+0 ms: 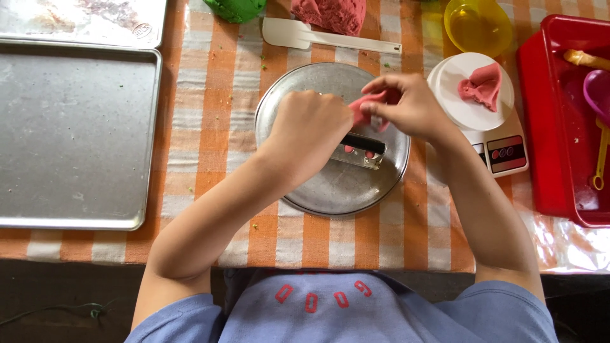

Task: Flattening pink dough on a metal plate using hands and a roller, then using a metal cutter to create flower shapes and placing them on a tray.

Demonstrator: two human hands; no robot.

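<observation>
Head view, landmark: round metal plate (330, 184), on the orange checked tablecloth (210, 114).
Left hand (311, 133): over the plate's centre, fingers curled shut around a black-handled metal scraper (363, 151); its blade lies on the plate.
Right hand (410, 105): over the plate's upper right rim, thumb and fingertips pinched on a pink dough piece (367, 105).
Dough position: between the two hands, above the scraper, clear of the plate surface as far as can be told.
Right of plate: white kitchen scale (489, 127) carrying a second pink lump (483, 86); red tray (559, 127) beyond.
Above plate: white spatula (318, 37), yellow bowl (476, 25).
Left of plate: baking sheet (70, 133).
Risk, judged: the soft dough may tear or stick to fingers; the scraper's edge sits close to the pinching fingertips; the forearm could nudge the scale.
</observation>
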